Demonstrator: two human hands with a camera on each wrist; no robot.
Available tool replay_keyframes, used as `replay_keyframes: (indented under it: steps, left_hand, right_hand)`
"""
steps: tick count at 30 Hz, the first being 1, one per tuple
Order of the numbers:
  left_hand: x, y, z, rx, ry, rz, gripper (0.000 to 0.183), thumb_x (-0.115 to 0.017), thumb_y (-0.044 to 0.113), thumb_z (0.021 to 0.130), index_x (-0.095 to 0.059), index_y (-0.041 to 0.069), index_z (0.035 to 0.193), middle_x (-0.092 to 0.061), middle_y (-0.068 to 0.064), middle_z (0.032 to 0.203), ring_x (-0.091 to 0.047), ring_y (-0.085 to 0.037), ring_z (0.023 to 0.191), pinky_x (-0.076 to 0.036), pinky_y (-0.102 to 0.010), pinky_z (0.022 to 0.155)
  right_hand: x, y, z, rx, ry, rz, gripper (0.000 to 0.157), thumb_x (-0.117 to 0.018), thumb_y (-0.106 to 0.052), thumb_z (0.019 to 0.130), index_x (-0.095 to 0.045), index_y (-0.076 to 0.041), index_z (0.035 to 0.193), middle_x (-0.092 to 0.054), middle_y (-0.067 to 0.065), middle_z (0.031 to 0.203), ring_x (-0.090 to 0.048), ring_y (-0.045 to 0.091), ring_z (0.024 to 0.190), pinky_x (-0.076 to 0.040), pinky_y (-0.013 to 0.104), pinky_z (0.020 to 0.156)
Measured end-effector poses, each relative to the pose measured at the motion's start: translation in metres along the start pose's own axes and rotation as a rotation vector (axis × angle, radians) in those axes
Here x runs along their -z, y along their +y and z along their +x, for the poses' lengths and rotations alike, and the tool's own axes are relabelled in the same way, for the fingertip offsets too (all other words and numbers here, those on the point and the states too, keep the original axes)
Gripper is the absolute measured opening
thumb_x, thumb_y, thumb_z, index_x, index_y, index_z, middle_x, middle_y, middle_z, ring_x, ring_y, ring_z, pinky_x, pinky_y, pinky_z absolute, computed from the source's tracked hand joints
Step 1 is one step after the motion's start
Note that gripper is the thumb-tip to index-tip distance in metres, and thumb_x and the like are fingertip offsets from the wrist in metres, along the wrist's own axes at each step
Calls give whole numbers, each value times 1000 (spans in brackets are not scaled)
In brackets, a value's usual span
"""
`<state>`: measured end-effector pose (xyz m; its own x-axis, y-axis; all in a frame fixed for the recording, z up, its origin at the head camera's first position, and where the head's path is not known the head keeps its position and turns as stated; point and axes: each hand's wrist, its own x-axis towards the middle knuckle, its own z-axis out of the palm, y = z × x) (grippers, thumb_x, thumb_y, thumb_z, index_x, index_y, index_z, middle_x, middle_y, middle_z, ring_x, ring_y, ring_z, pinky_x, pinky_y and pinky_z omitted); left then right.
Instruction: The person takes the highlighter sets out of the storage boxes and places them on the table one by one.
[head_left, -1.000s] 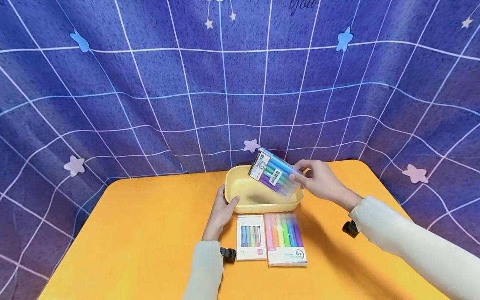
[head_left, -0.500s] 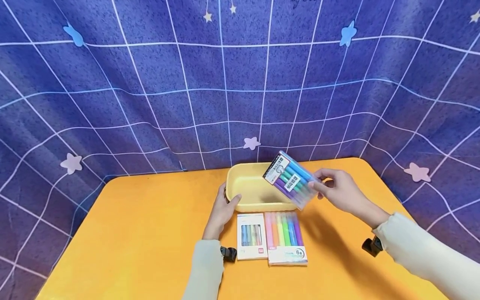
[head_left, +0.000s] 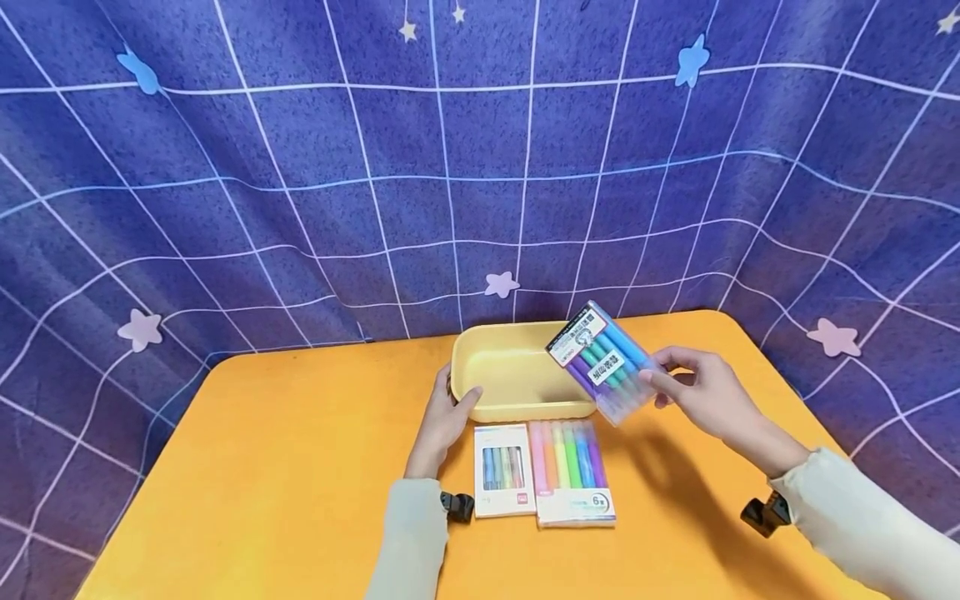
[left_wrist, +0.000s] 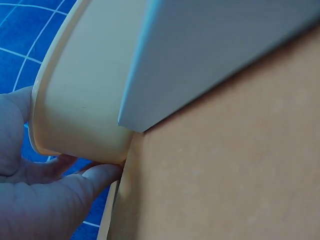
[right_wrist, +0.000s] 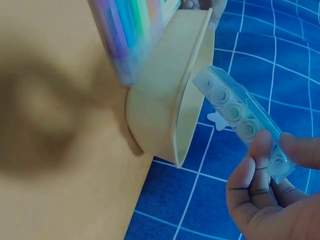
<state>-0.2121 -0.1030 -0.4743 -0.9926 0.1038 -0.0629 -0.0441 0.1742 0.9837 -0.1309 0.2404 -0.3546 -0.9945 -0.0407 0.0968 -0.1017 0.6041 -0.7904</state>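
Note:
My left hand grips the left end of a pale yellow plastic bin, thumb at its rim. In the left wrist view the fingers curl round the bin's end. With thumb and fingers, my right hand pinches one edge of a clear pack of marker pens. Tilted, the pack is held above the bin's right end and hides part of its rim. Purple, green and blue pens show through the plastic. Seen in the right wrist view, the pack's end shows round pen ends in a row.
In front of the bin lie a white pen box with a window and, beside it, a pack of colourful highlighters. They rest on an orange table. A blue gridded curtain hangs behind the table's back edge.
My right hand has moved the marker pack rightward and slightly toward me, from over the bin's middle to its right end. The left hand keeps its hold on the bin.

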Motion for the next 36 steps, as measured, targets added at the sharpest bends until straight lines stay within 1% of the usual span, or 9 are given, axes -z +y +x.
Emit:
replay_keyframes:
  steps: [6, 13, 18, 22, 26, 29, 32, 36]
  left_hand:
    - [0, 0, -2, -3, -4, -6, 76, -62, 28, 101, -16, 19, 161, -28, -15, 165, -44, -35, 144, -40, -53, 117]
    - [0, -1, 1, -2, 2, 3, 75, -61, 27, 101, -17, 18, 161, -29, -15, 165, -42, -34, 146, -39, -52, 118]
    - [-1, -1, 2, -7, 6, 2, 74, -61, 25, 101, -17, 17, 161, -31, -15, 163, -44, -34, 145, -40, -51, 117]
    - [-2, -1, 2, -18, 2, -7, 73, -60, 24, 101, -18, 17, 160, -34, -16, 162, -46, -34, 143, -42, -51, 116]
    - [-2, 0, 2, -26, 0, -7, 72, -60, 24, 102, -18, 18, 161, -33, -16, 162, -45, -35, 144, -41, -52, 116]
    - [-2, -1, 1, -18, -5, -12, 73, -59, 24, 102, -17, 18, 161, -31, -16, 163, -42, -35, 146, -39, -52, 117]
    - [-2, -2, 1, -17, -6, -21, 72, -59, 24, 102, -17, 18, 161, -30, -15, 164, -39, -34, 148, -37, -51, 119]
    - [-1, -3, 2, -17, -3, -16, 73, -60, 23, 102, -18, 17, 160, -29, -14, 165, -38, -33, 149, -37, -50, 119]
  right_hand:
    - [0, 7, -7, -36, 29, 25, 30, -64, -28, 99, -68, -1, 113, -72, 11, 94, -68, 8, 68, -53, 25, 60]
    - [-1, 12, -14, -37, 31, 40, 30, -63, -27, 100, -68, 0, 113, -73, 8, 92, -69, 10, 67, -55, 24, 65]
    - [-1, 16, -20, -63, 36, 72, 33, -64, -27, 100, -67, 2, 115, -72, 1, 89, -70, 12, 69, -57, 24, 69]
    - [-1, 19, -24, -92, 48, 100, 35, -64, -28, 99, -66, 3, 117, -71, -5, 91, -71, 12, 72, -57, 23, 71]
    - [-3, 24, -28, -108, 61, 108, 36, -64, -29, 99, -66, 3, 118, -71, -6, 93, -71, 11, 72, -57, 23, 71]
    - [-4, 30, -32, -122, 69, 116, 37, -64, -29, 100, -66, 3, 118, -70, -7, 92, -70, 11, 73, -57, 23, 71]
    - [-7, 35, -37, -135, 86, 134, 35, -64, -28, 100, -66, 3, 116, -69, -10, 88, -69, 10, 72, -57, 23, 71]
    - [-13, 41, -45, -160, 107, 188, 32, -64, -24, 100, -66, 6, 113, -67, -15, 82, -69, 11, 70, -58, 24, 71]
